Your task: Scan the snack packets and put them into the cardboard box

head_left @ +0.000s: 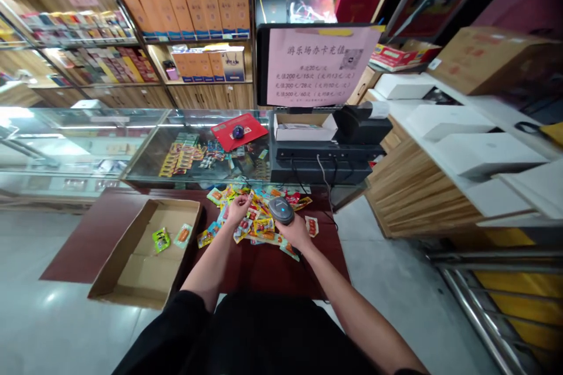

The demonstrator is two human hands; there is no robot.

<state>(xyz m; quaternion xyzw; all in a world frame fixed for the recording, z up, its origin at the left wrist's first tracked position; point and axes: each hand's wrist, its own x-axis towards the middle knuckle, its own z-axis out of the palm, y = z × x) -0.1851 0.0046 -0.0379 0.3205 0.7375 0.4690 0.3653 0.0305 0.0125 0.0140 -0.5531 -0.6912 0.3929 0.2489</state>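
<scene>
- Snack packets, many, mixed colours: heaped on the dark red counter in front of you, against the glass case side. The loose heap, within reach of both your hands, probably suits picking single packets out by touch.
- Left hand, yours: over the heap, fingers drawn in towards the thumb. A packet edge seems to show at the tips; you cannot tell from this view whether it is gripped. The bent fingers suit things this small and flat.
- Right hand, yours: wrapped around a dark scanner, blue light showing on top. The hold from behind leaves its head uncovered over the heap, presumably so that your fingers do not block it.
- Carton, cardboard, open-topped: on the counter to your left, beside the heap. Its low walls likely serve to hold packets apart from the rest. Contents visible: one green packet and one pale packet, lying apart.
- Single packet, red contents: flat on the counter, just right of your right hand.
- Monitor, behind the heap: pink sign over its near side, apparently placed for reading from where you stand.
</scene>
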